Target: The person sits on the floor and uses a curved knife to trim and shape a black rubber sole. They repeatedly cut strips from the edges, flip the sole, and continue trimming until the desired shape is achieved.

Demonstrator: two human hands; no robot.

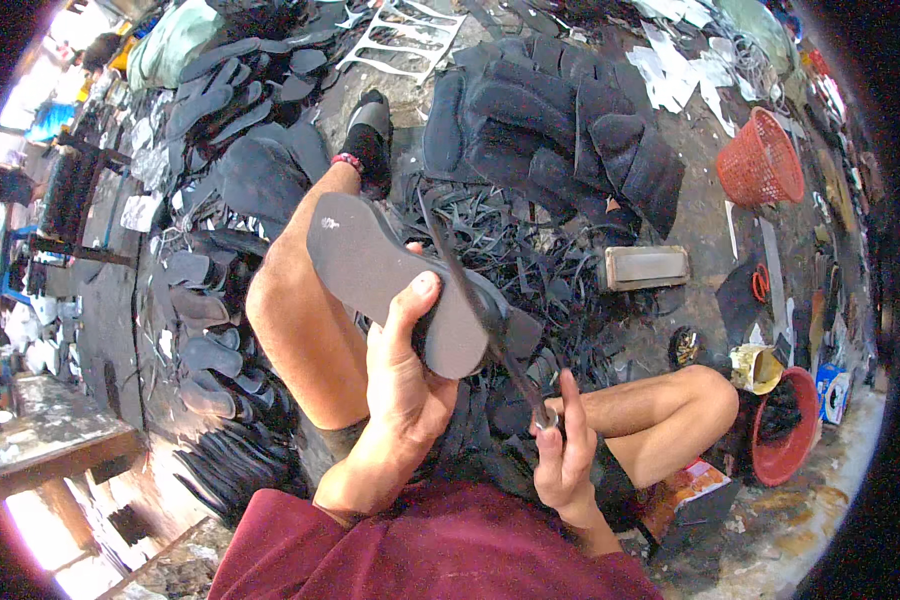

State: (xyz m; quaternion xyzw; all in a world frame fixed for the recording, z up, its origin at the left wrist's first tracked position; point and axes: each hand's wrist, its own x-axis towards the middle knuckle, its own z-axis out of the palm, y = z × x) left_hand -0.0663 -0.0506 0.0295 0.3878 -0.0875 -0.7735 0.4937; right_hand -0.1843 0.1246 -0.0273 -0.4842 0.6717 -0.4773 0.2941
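Observation:
My left hand (405, 375) grips a flat grey-brown shoe sole (365, 255) with rounded ends, its thumb pressed on the face. The sole is tilted above my lap, and a small pale mark shows near its far end. Along its right edge runs a long, narrow, dark strip (457, 268), slightly curved; whether it is a blade or a trimming I cannot tell. Its near end meets my right hand (568, 450), which is closed round it with the forefinger raised. Something shiny shows at those fingertips. Black material behind the sole is partly hidden.
Black offcuts (510, 230) cover the floor between my legs. Stacked black padded pieces (530, 120) lie ahead, and loose soles (235, 90) at far left. To the right are a whetstone-like block (648, 268), a red basket (760, 160) and a red tub (795, 440).

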